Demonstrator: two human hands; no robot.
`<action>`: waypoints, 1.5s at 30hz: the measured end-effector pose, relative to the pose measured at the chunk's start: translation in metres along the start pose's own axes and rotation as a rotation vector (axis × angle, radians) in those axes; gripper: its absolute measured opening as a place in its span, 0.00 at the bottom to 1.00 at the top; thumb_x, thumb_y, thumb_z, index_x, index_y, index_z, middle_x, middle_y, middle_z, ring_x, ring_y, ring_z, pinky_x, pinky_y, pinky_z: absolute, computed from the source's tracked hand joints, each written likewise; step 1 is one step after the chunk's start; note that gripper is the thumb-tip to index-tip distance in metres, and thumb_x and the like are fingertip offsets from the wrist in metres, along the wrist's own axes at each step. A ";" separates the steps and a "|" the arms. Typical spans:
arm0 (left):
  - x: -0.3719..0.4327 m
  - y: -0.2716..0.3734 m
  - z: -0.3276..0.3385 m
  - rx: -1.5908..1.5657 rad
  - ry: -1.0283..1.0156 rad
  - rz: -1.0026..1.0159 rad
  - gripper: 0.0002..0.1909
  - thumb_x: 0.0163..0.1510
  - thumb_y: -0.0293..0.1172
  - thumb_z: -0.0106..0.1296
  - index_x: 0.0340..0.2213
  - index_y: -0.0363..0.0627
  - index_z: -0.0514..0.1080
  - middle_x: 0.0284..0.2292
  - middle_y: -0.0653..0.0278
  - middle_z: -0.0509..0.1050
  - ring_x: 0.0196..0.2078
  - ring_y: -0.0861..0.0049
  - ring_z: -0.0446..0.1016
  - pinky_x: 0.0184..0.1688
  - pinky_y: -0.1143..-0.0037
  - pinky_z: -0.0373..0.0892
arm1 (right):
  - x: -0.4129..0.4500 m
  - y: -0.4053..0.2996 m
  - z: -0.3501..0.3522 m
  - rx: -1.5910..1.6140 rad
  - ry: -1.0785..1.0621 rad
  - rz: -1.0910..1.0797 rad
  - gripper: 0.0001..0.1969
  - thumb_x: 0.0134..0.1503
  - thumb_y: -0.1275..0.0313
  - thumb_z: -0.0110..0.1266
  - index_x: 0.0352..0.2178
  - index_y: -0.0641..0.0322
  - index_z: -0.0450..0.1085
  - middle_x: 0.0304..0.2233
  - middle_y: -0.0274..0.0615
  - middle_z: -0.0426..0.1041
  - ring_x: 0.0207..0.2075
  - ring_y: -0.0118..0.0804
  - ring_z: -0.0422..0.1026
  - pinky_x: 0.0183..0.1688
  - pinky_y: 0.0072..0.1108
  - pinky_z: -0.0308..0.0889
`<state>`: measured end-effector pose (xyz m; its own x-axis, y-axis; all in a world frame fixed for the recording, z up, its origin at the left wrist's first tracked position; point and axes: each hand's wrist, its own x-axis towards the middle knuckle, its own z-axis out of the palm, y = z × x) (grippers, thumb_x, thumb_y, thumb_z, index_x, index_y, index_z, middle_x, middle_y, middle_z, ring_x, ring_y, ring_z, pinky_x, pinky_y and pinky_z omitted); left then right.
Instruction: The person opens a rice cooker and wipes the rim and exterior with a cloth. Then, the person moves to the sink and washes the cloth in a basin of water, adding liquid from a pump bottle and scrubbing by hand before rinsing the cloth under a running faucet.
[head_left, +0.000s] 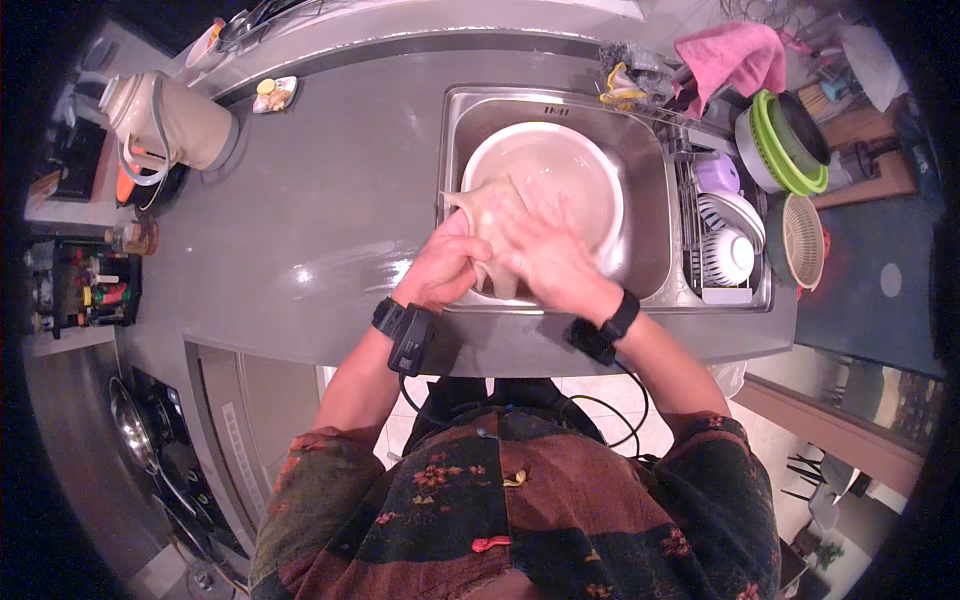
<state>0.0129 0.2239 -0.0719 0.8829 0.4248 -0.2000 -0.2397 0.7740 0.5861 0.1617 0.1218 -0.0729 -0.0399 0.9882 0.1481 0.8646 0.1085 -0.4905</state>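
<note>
My left hand (450, 259) grips the near left side of a pale, limp piece of raw meat (491, 210), its thumb pressed on top. The meat may be poultry; its exact kind is unclear. One pointed end sticks out at the left, and other ends hang toward me over the sink's front rim. Fingers of my right hand (551, 255) lie spread on the meat's right side, slightly blurred. Beneath and beyond both hands, a white basin (615, 184) of water sits in the stainless steel sink (651, 217).
A beige thermos jug (176, 120) and a small dish (283, 84) stand on the grey counter (337, 187) to the left. Right of the sink are a dish rack with a white slotted basket (726, 259), green-rimmed containers (780, 146) and a beige colander (801, 240). A pink cloth (731, 64) hangs behind.
</note>
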 end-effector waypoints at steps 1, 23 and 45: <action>-0.002 0.000 -0.001 0.012 -0.010 -0.031 0.37 0.37 0.10 0.38 0.54 0.37 0.52 0.49 0.58 0.64 0.51 0.69 0.66 0.53 0.72 0.63 | 0.007 0.007 0.000 -0.051 0.000 0.055 0.28 0.55 0.58 0.41 0.54 0.63 0.55 0.56 0.45 0.57 0.61 0.48 0.48 0.58 0.53 0.33; 0.050 -0.042 -0.018 0.391 0.467 0.158 0.18 0.59 0.42 0.39 0.37 0.38 0.67 0.33 0.60 0.73 0.34 0.72 0.74 0.36 0.71 0.71 | 0.064 -0.012 0.010 0.222 0.408 0.183 0.13 0.56 0.66 0.44 0.25 0.63 0.69 0.23 0.53 0.70 0.25 0.54 0.70 0.27 0.35 0.64; 0.057 -0.023 -0.011 0.258 0.560 0.128 0.21 0.60 0.42 0.37 0.35 0.32 0.68 0.32 0.55 0.74 0.31 0.70 0.74 0.36 0.71 0.72 | 0.047 0.061 0.043 1.207 0.525 0.519 0.21 0.61 0.62 0.41 0.15 0.60 0.61 0.17 0.22 0.58 0.21 0.14 0.56 0.21 0.13 0.55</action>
<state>0.0641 0.2356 -0.1053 0.4916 0.7420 -0.4557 -0.1622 0.5922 0.7893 0.1906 0.1798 -0.1328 0.5649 0.8182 -0.1071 -0.2408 0.0393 -0.9698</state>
